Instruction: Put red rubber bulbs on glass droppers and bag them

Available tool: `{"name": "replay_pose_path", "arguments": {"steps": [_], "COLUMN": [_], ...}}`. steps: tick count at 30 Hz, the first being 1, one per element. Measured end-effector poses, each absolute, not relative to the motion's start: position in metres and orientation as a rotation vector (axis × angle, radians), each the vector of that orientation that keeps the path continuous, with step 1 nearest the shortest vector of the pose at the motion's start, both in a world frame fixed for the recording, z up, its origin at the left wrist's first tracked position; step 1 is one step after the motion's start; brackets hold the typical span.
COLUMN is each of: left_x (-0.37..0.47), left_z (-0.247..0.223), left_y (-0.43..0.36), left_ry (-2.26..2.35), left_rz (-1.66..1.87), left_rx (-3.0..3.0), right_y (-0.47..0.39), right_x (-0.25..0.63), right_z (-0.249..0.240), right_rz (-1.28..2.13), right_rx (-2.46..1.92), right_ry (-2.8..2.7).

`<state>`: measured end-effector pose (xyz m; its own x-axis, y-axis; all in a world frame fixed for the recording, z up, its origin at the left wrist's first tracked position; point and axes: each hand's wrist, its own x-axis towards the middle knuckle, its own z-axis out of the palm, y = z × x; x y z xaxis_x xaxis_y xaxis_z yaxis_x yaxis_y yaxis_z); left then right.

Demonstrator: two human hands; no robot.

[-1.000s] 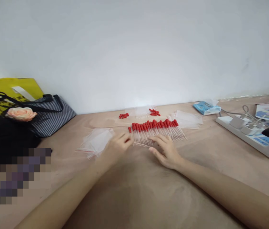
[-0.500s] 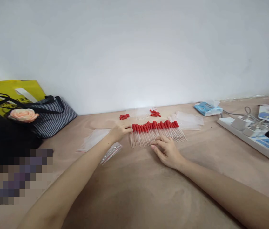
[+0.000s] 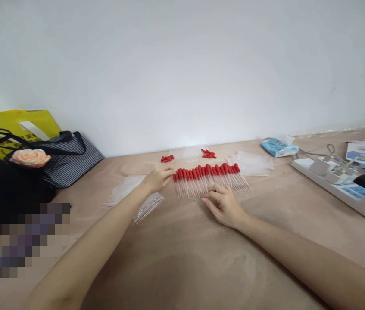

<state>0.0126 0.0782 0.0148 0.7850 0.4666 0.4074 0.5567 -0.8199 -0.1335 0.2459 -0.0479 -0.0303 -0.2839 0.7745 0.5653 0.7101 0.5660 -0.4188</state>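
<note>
A row of glass droppers with red rubber bulbs [image 3: 206, 171] lies side by side on the table, bulbs toward the wall and thin tips toward me. At the row's left end is my left hand [image 3: 158, 178], its fingers stretched out at the last red bulb; its thumb is mostly hidden. My right hand [image 3: 223, 204] rests on the table by the dropper tips, fingers loosely bent and apart from the thumb, holding nothing. Behind the row are two small piles of loose red bulbs [image 3: 167, 159] and clear glass tubes [image 3: 191, 158] on a plastic bag.
Clear zip bags [image 3: 126, 189] lie under and beside my left forearm, with more bags [image 3: 253, 163] right of the row. A blue tissue pack [image 3: 279, 147] and a white power strip [image 3: 340, 187] stand right. Striped bag [image 3: 75, 161] and yellow bag [image 3: 45, 120] stand left.
My left hand has shifted slightly left, showing more of the row's left-end bulbs. My right hand stays in nearly the same place. The whole view has shifted a little.
</note>
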Motion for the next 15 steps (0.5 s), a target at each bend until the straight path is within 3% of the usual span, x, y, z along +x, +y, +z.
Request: {"name": "replay_pose_path", "arguments": {"steps": [4, 11, 15], "left_x": [-0.014, -0.042, -0.042], "left_z": [0.034, 0.039, 0.031], "left_y": [0.045, -0.021, -0.026], "left_ry": [-1.197, -1.331, -1.452], "left_rz": [-0.478, -0.084, -0.067], "left_rx": [-2.735, -2.786, -2.764], "right_y": [-0.048, -0.049, -0.050], "right_x": [0.246, 0.245, 0.245], "right_z": [-0.030, -0.029, -0.029], "right_rz": [0.099, 0.127, 0.126], "right_rx": [-1.195, -1.198, -1.201], "right_ry": [-2.066, -2.081, -2.092]}}
